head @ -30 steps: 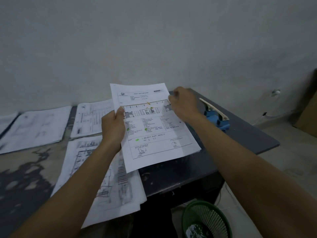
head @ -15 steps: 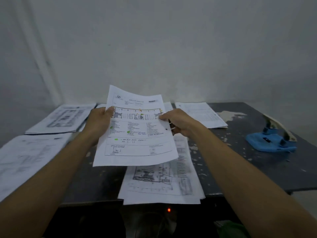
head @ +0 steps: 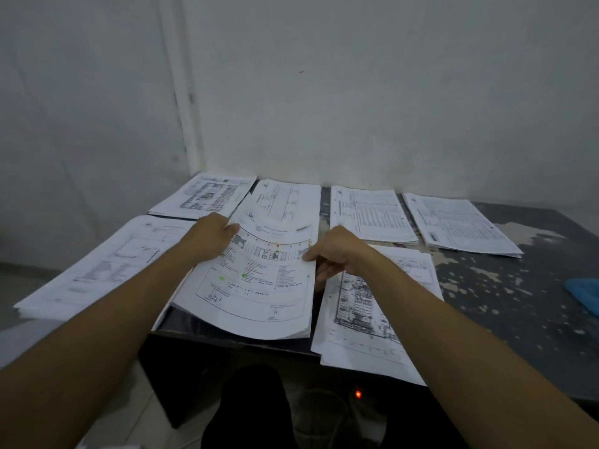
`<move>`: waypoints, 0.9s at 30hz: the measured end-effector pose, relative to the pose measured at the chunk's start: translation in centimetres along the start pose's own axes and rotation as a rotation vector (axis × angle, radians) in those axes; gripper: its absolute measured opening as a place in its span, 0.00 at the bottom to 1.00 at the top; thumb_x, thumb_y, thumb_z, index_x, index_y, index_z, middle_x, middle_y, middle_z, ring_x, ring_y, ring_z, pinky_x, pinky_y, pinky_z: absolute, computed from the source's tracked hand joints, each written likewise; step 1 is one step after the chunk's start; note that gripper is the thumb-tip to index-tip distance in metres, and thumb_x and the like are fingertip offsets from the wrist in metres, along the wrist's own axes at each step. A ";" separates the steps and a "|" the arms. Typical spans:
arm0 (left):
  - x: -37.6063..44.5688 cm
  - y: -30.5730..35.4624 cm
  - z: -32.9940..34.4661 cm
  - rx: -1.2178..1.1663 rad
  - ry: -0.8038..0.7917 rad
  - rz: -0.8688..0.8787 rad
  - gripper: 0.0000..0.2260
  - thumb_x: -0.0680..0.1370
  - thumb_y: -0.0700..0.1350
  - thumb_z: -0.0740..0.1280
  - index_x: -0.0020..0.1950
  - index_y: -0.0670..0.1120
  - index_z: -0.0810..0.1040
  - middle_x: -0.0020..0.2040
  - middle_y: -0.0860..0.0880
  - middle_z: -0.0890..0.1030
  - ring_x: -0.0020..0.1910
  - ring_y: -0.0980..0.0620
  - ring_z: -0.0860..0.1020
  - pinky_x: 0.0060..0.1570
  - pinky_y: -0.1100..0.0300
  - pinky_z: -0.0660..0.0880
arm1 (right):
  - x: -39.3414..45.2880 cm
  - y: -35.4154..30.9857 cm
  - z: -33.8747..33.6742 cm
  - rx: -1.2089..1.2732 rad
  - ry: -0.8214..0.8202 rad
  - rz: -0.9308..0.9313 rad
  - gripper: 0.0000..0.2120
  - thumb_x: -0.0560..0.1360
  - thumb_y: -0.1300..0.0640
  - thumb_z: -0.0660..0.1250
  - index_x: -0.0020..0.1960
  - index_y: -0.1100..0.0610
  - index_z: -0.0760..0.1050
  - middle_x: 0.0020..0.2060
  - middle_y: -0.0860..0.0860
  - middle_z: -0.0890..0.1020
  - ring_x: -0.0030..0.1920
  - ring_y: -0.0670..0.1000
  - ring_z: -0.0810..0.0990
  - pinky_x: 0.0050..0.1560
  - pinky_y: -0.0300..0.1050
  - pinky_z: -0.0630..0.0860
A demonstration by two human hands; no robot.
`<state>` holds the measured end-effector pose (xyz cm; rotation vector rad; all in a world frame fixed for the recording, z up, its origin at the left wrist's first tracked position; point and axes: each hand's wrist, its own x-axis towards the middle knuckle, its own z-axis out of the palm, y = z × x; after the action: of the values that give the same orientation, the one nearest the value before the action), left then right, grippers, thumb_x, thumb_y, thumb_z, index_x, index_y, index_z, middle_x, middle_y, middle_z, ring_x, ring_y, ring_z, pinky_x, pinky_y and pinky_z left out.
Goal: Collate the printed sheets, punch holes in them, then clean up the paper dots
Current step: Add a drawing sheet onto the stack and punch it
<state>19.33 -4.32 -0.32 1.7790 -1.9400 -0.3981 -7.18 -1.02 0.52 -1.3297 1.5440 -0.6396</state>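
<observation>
Both hands hold a small stack of printed sheets (head: pixel 256 280) low over the near edge of the dark table (head: pixel 518 306). The left hand (head: pixel 210 236) pinches the stack's left side. The right hand (head: pixel 334 254) pinches its right side. More paper piles (head: pixel 372 212) lie around it, from 9 o'clock round to 2 o'clock. At 3 o'clock sits a blue thing (head: pixel 583 294), maybe the hole punch.

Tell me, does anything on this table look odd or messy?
Yes. The stack under the right forearm overhangs the table's front edge, and the tabletop's dark paint has flaked off in pale patches on the right.
</observation>
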 end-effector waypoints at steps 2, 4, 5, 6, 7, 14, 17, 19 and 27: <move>0.0 -0.6 0.8 0.046 -0.044 0.023 0.16 0.84 0.51 0.59 0.41 0.43 0.73 0.40 0.48 0.74 0.42 0.47 0.74 0.40 0.57 0.67 | 0.2 0.2 0.7 -0.045 -0.015 0.041 0.08 0.74 0.67 0.72 0.47 0.72 0.78 0.36 0.65 0.84 0.30 0.59 0.84 0.28 0.46 0.81; 0.1 -1.0 1.6 0.099 -0.060 0.019 0.14 0.84 0.51 0.58 0.51 0.42 0.76 0.46 0.46 0.75 0.47 0.46 0.74 0.45 0.56 0.68 | 0.4 0.4 1.1 -0.095 -0.027 0.079 0.09 0.73 0.67 0.72 0.48 0.73 0.77 0.36 0.66 0.84 0.30 0.59 0.84 0.29 0.47 0.81; 0.2 -1.2 1.9 0.118 -0.066 0.008 0.14 0.84 0.51 0.58 0.54 0.42 0.75 0.48 0.45 0.76 0.47 0.45 0.75 0.45 0.56 0.68 | 0.4 0.4 1.2 -0.115 -0.033 0.097 0.09 0.73 0.68 0.72 0.50 0.73 0.76 0.34 0.65 0.84 0.29 0.59 0.84 0.28 0.47 0.81; 0.3 -1.5 2.2 0.136 -0.071 0.002 0.13 0.84 0.51 0.58 0.53 0.42 0.74 0.49 0.44 0.78 0.46 0.45 0.75 0.45 0.56 0.69 | 0.5 0.5 1.2 -0.132 -0.042 0.115 0.10 0.74 0.68 0.72 0.51 0.73 0.75 0.33 0.65 0.84 0.29 0.59 0.84 0.27 0.46 0.80; 0.4 -1.7 2.4 0.158 -0.072 0.000 0.12 0.84 0.52 0.58 0.51 0.44 0.73 0.50 0.43 0.80 0.45 0.45 0.75 0.44 0.56 0.69 | 0.6 0.5 1.2 -0.150 -0.053 0.134 0.11 0.74 0.68 0.71 0.52 0.73 0.75 0.32 0.64 0.84 0.29 0.59 0.85 0.26 0.45 0.80; 0.9 -1.5 2.4 0.593 0.052 0.058 0.14 0.80 0.58 0.60 0.46 0.48 0.69 0.38 0.52 0.71 0.39 0.50 0.72 0.41 0.57 0.67 | 0.9 -1.1 1.2 -0.414 -0.052 0.150 0.15 0.70 0.61 0.77 0.43 0.69 0.74 0.32 0.64 0.84 0.30 0.59 0.85 0.24 0.41 0.76; 1.5 -0.9 1.4 0.721 0.047 0.093 0.16 0.74 0.60 0.66 0.42 0.48 0.70 0.35 0.54 0.71 0.35 0.53 0.72 0.37 0.59 0.68 | 1.5 -2.0 1.1 -0.506 -0.010 0.095 0.16 0.69 0.56 0.78 0.43 0.65 0.73 0.32 0.62 0.84 0.32 0.58 0.86 0.23 0.37 0.71; 2.2 -0.5 0.7 0.769 0.012 0.099 0.15 0.72 0.59 0.68 0.41 0.48 0.72 0.33 0.53 0.72 0.30 0.55 0.71 0.33 0.61 0.67 | 2.1 -2.5 0.8 -0.536 0.042 0.046 0.16 0.69 0.55 0.78 0.42 0.63 0.74 0.30 0.59 0.84 0.29 0.56 0.85 0.23 0.36 0.70; 8.6 0.4 1.1 0.617 0.069 0.125 0.16 0.75 0.54 0.67 0.34 0.48 0.66 0.33 0.51 0.71 0.29 0.55 0.69 0.28 0.62 0.59 | 6.3 -5.1 -1.0 -0.628 0.063 0.079 0.19 0.73 0.47 0.73 0.37 0.62 0.75 0.21 0.52 0.79 0.15 0.47 0.71 0.21 0.31 0.66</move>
<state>17.99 -12.85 0.22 1.9663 -2.2646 0.3431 -5.43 -8.58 3.26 -1.7000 1.9273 -0.1393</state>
